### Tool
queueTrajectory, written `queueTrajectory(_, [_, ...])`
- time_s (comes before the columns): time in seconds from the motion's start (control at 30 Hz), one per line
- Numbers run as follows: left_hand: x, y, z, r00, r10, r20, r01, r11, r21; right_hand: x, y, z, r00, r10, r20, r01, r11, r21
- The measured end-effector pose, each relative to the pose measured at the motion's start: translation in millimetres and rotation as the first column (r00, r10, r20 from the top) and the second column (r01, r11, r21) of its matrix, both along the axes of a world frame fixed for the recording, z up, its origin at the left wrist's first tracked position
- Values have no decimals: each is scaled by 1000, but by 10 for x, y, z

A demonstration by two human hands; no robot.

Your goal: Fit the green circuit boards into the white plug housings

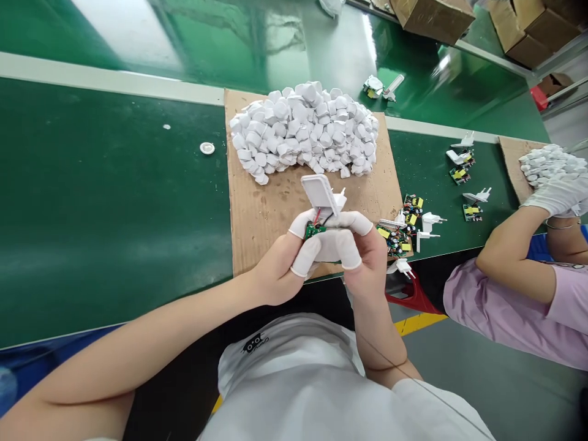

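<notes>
Both my hands meet just over the near edge of a cardboard sheet. My left hand and my right hand wear white finger cots and are closed together on a small charger assembly. It consists of a white plug cover with prongs, joined by red and black wires to a small green circuit board. The cover tilts upward above my fingertips. Beyond it, a large heap of white plastic housings lies on the cardboard.
Loose circuit boards and white plug parts lie to the right on the green belt. A co-worker's gloved hand rests by another pile of housings. Cardboard boxes stand at the far right. A small white cap lies left.
</notes>
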State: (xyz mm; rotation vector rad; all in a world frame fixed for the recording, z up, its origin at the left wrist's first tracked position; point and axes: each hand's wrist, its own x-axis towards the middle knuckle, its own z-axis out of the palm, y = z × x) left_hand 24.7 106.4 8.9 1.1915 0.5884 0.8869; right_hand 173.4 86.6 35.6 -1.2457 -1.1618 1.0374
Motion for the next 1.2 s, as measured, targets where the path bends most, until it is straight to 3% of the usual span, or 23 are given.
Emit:
queueTrajectory(0.17, [11, 22, 78, 996, -67, 53, 74, 986, -146, 74, -53, 9, 998, 60, -22, -60, 998, -6])
queueTrajectory(0.3, [6, 53, 67, 999, -39, -14, 35, 972, -231, 104, -87, 22, 990, 127, 54, -125, 991, -45])
queueTrajectory(0.43, [5, 73, 64, 995, -29, -92, 7, 972, -234, 113, -76, -17, 990, 134, 53, -131, 990, -50])
queueTrajectory(0.63, [-28, 98, -13, 987, -163, -5, 158, 964, -213, 133, -52, -57, 995, 92, -27, -93, 994, -63])
queueTrajectory(0.8, [-58, 71, -49, 983, -180, -20, 171, 961, -217, 228, -57, -27, 971, 224, -82, -232, 967, -104])
queueTrajectory(0.9, [-48, 85, 13, 970, -242, 36, 243, 932, -270, 294, -53, -37, 966, 240, -96, -253, 954, -162])
queueTrajectory(1.03, [-30, 134, 78, 928, -345, 143, 372, 888, -269, 339, -48, -62, 977, 173, -128, -193, 966, -174])
queueTrajectory(1.2, [-52, 130, 80, 950, -287, 121, 309, 920, -240, 335, -101, -55, 944, 241, -225, -265, 961, -83])
